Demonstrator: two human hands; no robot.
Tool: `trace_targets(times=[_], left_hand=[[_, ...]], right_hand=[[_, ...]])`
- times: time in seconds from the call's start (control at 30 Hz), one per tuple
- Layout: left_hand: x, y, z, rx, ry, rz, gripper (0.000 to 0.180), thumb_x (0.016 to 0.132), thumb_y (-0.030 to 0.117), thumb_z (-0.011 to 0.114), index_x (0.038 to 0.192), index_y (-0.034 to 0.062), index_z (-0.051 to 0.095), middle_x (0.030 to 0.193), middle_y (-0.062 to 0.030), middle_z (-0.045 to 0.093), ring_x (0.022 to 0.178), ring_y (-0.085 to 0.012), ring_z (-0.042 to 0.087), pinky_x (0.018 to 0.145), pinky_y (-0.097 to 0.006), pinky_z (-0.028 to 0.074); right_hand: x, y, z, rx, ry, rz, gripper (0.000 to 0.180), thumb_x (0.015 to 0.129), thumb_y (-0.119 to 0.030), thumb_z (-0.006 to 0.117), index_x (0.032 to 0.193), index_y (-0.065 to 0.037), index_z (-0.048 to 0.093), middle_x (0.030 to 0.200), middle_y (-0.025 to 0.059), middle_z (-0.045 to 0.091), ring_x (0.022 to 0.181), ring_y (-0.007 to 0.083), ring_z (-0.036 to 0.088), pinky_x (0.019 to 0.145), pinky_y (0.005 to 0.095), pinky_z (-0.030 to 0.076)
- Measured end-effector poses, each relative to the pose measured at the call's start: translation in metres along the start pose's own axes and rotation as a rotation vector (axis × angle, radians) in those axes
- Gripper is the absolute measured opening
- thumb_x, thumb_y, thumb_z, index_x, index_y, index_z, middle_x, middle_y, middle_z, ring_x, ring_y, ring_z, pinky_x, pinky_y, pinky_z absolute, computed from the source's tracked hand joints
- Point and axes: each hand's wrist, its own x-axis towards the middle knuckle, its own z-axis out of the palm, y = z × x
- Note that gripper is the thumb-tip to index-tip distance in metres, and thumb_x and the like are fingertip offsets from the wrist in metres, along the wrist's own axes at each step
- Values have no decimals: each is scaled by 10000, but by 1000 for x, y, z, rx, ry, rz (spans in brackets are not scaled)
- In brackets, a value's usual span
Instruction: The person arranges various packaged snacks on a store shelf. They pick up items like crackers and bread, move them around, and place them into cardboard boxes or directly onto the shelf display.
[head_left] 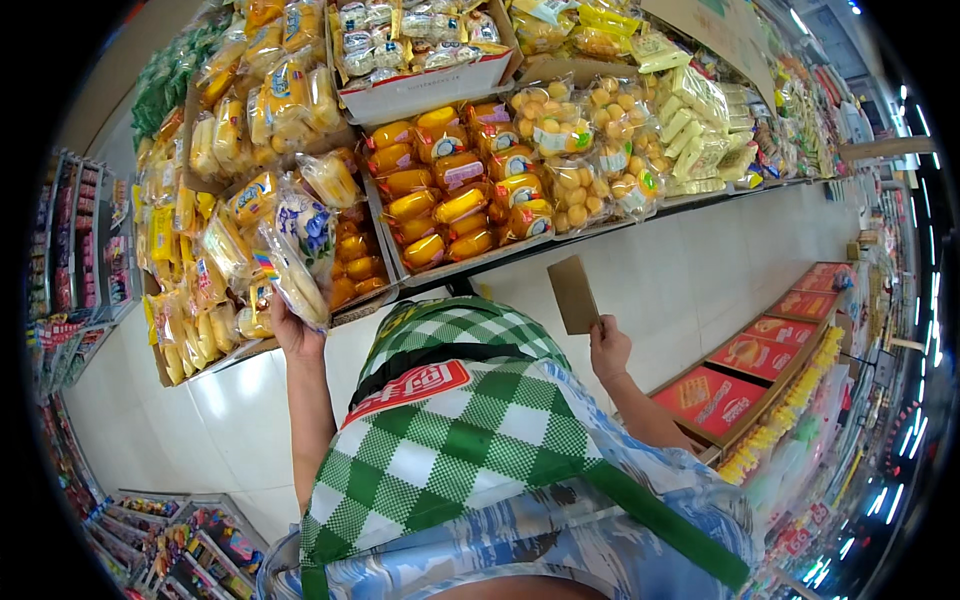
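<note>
Green-checked apron [470, 420] fills the lower centre. Left hand [296, 330], left of centre — fingers wrapped round a clear bag of pale snacks [296, 250] against the shelf [440, 275]. Right hand [608, 348], centre-right — fingers pinching a brown card [574, 293] upright.

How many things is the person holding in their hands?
2: a clear bag of pale rolls in the left hand, raised by the shelf display, and a brown cardboard piece in the right hand.
</note>
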Motion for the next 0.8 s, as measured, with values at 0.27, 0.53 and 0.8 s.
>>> trace_targets(times=[0.27, 0.53, 0.8], left_hand=[[3, 2, 0, 3, -104, -23, 458, 887, 282, 555, 1297, 96, 468, 1314, -100, 500, 1199, -313, 466, 988, -556, 366], [1, 2, 0, 46, -24, 26, 459, 889, 291, 546, 1298, 99, 468, 1306, -99, 503, 1184, -332, 470, 969, -564, 377], [-1, -3, 11, 84, 45, 49, 501, 868, 294, 574, 1308, 87, 453, 1348, -104, 457, 1229, -333, 415, 1009, -555, 333]], right_hand=[[34, -11, 54, -56, 20, -26, 101, 877, -183, 541, 906, -94, 502, 642, 170, 584, 610, 394, 576, 532, 482, 423], [44, -9, 71, -125, -64, -17, 123, 885, -212, 525, 931, -100, 501, 657, 186, 593, 622, 409, 576, 553, 510, 425], [69, -45, 82, -107, 113, -69, 153, 889, -216, 512, 876, -65, 495, 619, 182, 589, 562, 406, 571, 518, 506, 437]])
